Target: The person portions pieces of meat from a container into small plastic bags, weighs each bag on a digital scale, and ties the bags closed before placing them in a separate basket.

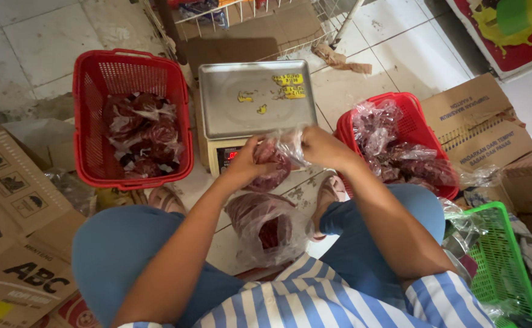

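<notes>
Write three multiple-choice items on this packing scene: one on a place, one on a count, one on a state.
1. Where does the weighing scale stand?
A. Inside the green basket
B. On the floor between the two red baskets
C. On top of a cardboard box

2. How many red baskets are in view?
A. One
B. Two
C. Four

3. What is the state of the scale's metal tray?
A. Piled with filled bags
B. Covered by a cloth
C. Bare but for a few yellow stickers

Answers:
1 B: the left red basket and the right red basket flank it on the tiled floor.
2 B: one on each side; the third basket, the green basket, is another colour.
3 C: only yellow stickers lie on the tray, while the left hand and right hand hold a small clear bag of dark red contents in front of it.
</notes>
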